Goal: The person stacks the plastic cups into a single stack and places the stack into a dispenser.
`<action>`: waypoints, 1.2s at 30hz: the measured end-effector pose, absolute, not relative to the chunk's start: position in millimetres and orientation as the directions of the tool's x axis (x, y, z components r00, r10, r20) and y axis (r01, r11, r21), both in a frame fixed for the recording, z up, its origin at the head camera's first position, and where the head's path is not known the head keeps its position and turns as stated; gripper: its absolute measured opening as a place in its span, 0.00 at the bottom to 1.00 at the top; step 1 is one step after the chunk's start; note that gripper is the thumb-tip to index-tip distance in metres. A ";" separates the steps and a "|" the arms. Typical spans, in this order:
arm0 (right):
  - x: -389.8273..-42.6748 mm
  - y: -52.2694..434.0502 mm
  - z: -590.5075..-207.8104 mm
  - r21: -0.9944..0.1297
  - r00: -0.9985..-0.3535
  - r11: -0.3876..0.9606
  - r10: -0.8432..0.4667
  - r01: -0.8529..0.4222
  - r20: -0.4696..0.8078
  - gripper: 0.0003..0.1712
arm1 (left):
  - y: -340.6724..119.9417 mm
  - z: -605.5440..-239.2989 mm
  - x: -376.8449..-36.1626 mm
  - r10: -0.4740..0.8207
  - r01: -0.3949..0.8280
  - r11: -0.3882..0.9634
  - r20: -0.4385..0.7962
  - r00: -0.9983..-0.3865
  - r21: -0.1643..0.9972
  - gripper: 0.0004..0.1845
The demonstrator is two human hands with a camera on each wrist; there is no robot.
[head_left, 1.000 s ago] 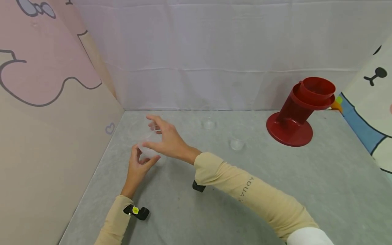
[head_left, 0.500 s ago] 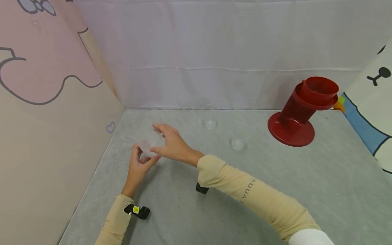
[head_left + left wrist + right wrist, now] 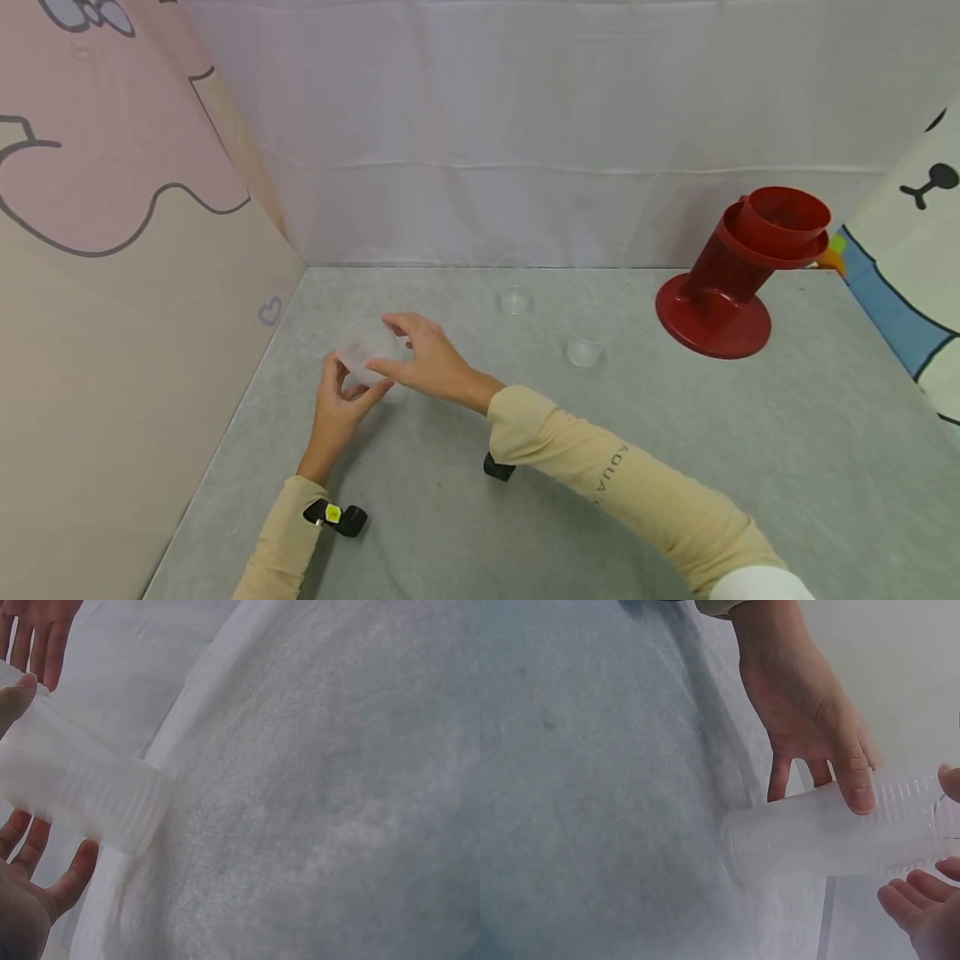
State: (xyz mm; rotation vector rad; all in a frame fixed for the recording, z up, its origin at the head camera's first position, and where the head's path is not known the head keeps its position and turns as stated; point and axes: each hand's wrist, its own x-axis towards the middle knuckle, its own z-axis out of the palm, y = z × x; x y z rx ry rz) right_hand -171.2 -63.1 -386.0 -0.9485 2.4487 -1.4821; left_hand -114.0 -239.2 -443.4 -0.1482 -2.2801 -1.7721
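A clear ribbed plastic cup [image 3: 365,348] is held on its side just above the grey table, near the left wall. My left hand [image 3: 356,375] grips its body from below, thumb on one side and fingers on the other; the right wrist view shows the left hand [image 3: 817,791] with its thumb pressed on the cup [image 3: 817,836]. My right hand [image 3: 382,342] reaches across and pinches the cup's rim end. In the left wrist view the cup [image 3: 82,795] lies across my left hand's fingers [image 3: 71,870]. I cannot tell whether it is one cup or several nested.
Two more clear cups stand upright on the table, one at the back [image 3: 513,298] and one nearer the middle [image 3: 585,340]. A red tilted holder on a round base [image 3: 718,287] stands at the back right. Printed panels wall in the grey table [image 3: 675,433] on both sides.
My right hand, spread above the cup a second ago, has come down and closed its fingers on the cup's rim end. The left hand has kept its hold.
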 end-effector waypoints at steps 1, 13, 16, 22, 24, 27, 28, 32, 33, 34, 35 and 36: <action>-170.6 -62.6 -386.1 -0.837 -0.800 0.327 -0.568 -0.438 0.196 0.38 | -239.1 -443.2 -113.9 -0.073 0.229 0.256 0.255 -0.964 0.939 0.36; -163.3 -49.2 -390.4 -0.827 -0.820 0.344 -0.528 -0.444 0.221 0.33 | -237.5 -442.3 -112.8 -0.069 0.228 0.266 0.254 -0.965 0.937 0.36; -161.3 -43.6 -390.3 -0.826 -0.822 0.334 -0.514 -0.453 0.243 0.34 | -237.0 -441.6 -112.7 -0.076 0.219 0.275 0.249 -0.966 0.936 0.36; -157.9 -31.7 -389.3 -0.810 -0.816 0.317 -0.491 -0.493 0.305 0.34 | -236.1 -439.4 -111.6 -0.079 0.215 0.296 0.248 -0.966 0.931 0.37; -156.4 -27.8 -389.3 -0.812 -0.819 0.304 -0.473 -0.498 0.325 0.34 | -235.9 -438.9 -111.4 -0.076 0.219 0.297 0.251 -0.965 0.930 0.37; -153.9 -21.9 -390.3 -0.819 -0.825 0.284 -0.446 -0.499 0.348 0.34 | -235.5 -438.6 -111.5 -0.073 0.222 0.292 0.253 -0.965 0.930 0.37; -153.1 -20.1 -390.8 -0.821 -0.826 0.276 -0.440 -0.499 0.354 0.33 | -235.4 -438.6 -111.6 -0.075 0.220 0.289 0.252 -0.965 0.932 0.37; -149.7 -12.8 -393.4 -0.823 -0.826 0.262 -0.426 -0.504 0.370 0.32 | -235.0 -438.8 -111.6 -0.088 0.207 0.287 0.241 -0.967 0.935 0.37; -148.6 -10.7 -393.9 -0.823 -0.826 0.260 -0.423 -0.505 0.373 0.32 | -234.9 -438.8 -111.4 -0.092 0.202 0.286 0.237 -0.967 0.937 0.37; -147.4 -8.6 -394.2 -0.822 -0.826 0.262 -0.420 -0.506 0.375 0.32 | -234.9 -438.8 -111.3 -0.095 0.200 0.287 0.235 -0.967 0.937 0.37; -146.2 -6.4 -394.6 -0.821 -0.828 0.265 -0.416 -0.506 0.377 0.32 | -234.8 -438.8 -111.2 -0.096 0.198 0.288 0.234 -0.968 0.937 0.37; -145.1 -4.0 -394.9 -0.821 -0.830 0.266 -0.410 -0.505 0.377 0.32 | -234.7 -438.7 -111.1 -0.097 0.195 0.288 0.231 -0.968 0.937 0.37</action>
